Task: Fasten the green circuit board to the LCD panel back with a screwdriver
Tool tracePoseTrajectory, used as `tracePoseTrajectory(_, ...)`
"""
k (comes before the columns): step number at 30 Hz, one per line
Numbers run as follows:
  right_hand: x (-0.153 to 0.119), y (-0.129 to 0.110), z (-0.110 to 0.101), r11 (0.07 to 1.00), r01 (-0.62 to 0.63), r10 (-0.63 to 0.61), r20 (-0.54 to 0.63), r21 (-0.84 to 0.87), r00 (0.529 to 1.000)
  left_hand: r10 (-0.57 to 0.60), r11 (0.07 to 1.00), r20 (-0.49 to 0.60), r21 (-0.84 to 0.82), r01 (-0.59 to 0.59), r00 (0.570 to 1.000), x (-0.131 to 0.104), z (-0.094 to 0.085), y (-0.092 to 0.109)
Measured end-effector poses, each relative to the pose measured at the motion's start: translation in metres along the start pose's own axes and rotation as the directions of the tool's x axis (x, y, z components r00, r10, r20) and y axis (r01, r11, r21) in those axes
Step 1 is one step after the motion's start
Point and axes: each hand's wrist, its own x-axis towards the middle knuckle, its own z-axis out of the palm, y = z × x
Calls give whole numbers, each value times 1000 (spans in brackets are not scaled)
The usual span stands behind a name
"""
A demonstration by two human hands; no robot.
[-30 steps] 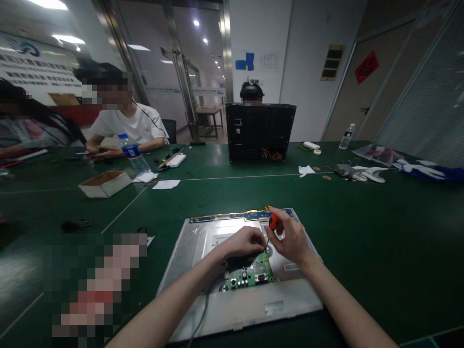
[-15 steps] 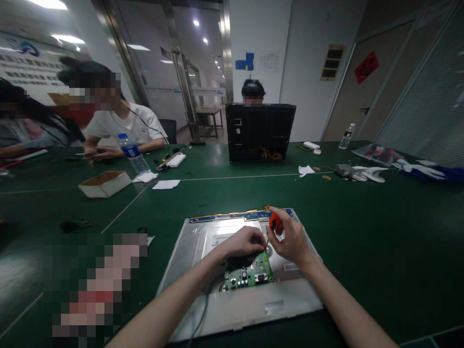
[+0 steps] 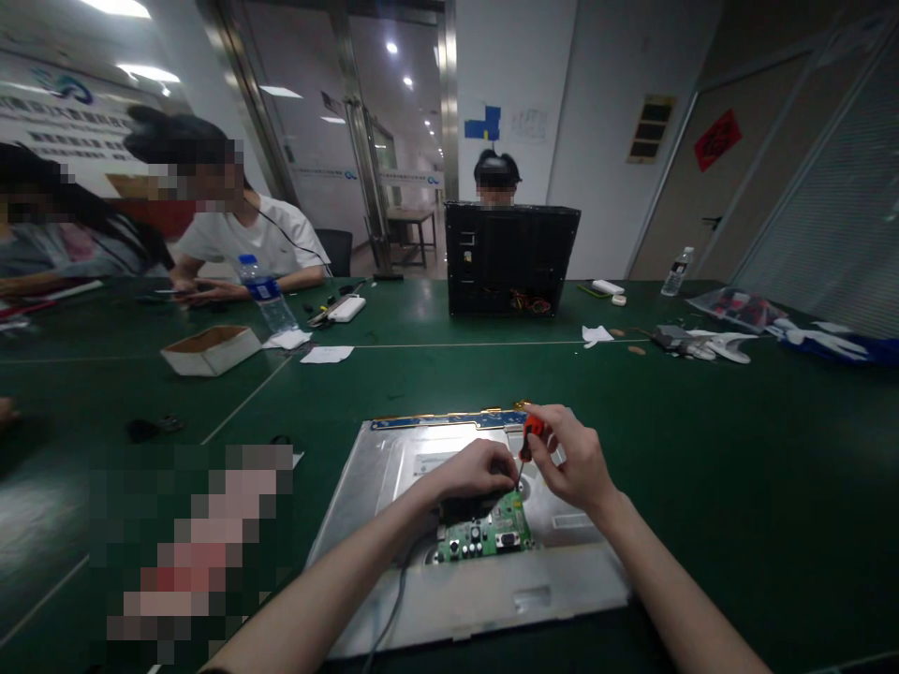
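Note:
A metal display panel (image 3: 393,599) lies flat in front of me, with a green circuit board (image 3: 484,540) at its middle and a blue strip board (image 3: 435,421) along its far edge. My right hand (image 3: 572,459) is closed around the red and black handle of a screwdriver (image 3: 532,432). Its thin shaft points down at the upper right corner of the green board. My left hand (image 3: 484,468) hovers over the board's far side, fingers pinched near the screwdriver's tip; whatever they grip is too small or hidden to make out. A grey cable (image 3: 399,599) runs off the panel's near edge.
Beyond the panel stands a black open casing (image 3: 512,257) with a person behind it. To the left are a cardboard box (image 3: 212,354), a water bottle (image 3: 267,295) and two seated people. White gloves (image 3: 716,346) and another bottle (image 3: 678,271) are at the right.
My right hand has shifted slightly right and its fingers have turned on the screwdriver, so more of the red handle shows. The left hand stays at the board. The whole view has shifted slightly.

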Motion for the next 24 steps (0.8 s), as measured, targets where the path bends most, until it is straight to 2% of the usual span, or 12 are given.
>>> tracePoseTrajectory(4, 23, -3, -16, 995, -21, 36, 165, -95, 986, -12, 1000, -5, -11, 11, 1000, -1, 0, 1)
tracePoseTrajectory(9, 56, -5, -25, 968, -22, 125, 401, -251, 908, -17, 1000, -6, -15, 17, 1000, 0, 0, 1)
tracePoseTrajectory(14, 67, -15, -32, 941, -50, 226, 513, -334, 828, -20, 1000, 0, -19, 20, 1000, 0, 0, 1)
tracePoseTrajectory(17, 67, -22, -41, 962, -17, 184, 598, -274, 781, -22, 999, 10, -29, 22, 1000, 1, 1, -1)
tracePoseTrajectory(21, 69, -27, -49, 975, 5, 159, 710, -223, 686, -23, 999, 15, -37, 24, 1000, 1, 1, -1)
tracePoseTrajectory(24, 70, -28, -45, 953, 8, 220, 710, -303, 669, -20, 999, 15, -33, 20, 1000, 0, 1, 0)
